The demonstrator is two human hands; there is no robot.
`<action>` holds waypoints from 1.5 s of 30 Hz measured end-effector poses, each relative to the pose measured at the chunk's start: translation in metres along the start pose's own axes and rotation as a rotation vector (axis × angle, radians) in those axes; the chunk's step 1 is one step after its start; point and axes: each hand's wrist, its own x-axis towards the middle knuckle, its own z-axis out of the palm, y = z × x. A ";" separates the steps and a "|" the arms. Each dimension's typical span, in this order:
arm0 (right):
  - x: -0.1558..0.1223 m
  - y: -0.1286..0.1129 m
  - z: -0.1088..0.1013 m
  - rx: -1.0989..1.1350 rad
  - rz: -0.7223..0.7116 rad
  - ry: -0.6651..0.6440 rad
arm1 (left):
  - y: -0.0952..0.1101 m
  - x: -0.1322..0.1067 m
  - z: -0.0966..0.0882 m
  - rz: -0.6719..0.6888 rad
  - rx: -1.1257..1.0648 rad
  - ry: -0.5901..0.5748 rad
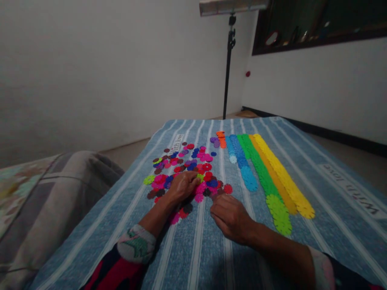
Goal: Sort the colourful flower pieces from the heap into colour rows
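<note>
My left hand (184,186) is over a loose pile of notched plastic discs (160,181) in pink, red, purple, dark blue and brown. Its thumb and fingers are pinched at a lime green disc (200,177). Just right of the pile, my right hand (231,215) is low over the cloth with its fingers curled in. Whatever it may hold is hidden. To the right lie overlapping rows of discs sorted by colour: yellow (281,173), amber (272,173), green (261,169) ending in lime green (278,213), and blue (238,149).
A blue striped cloth (181,266) covers the table. Short orange (221,139) and purple (215,141) groups lie at the far end. Behind the table stands a black light stand (228,68). A grey covered piece of furniture (75,201) is at the left.
</note>
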 end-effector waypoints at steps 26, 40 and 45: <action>-0.004 -0.004 0.002 0.054 -0.027 0.008 | 0.013 0.010 -0.005 -0.242 0.297 -0.067; -0.005 -0.002 0.005 0.045 -0.034 0.003 | 0.010 0.010 0.000 -0.280 0.220 -0.066; -0.006 -0.002 0.005 0.045 -0.044 0.003 | 0.010 0.011 0.000 -0.292 0.156 -0.067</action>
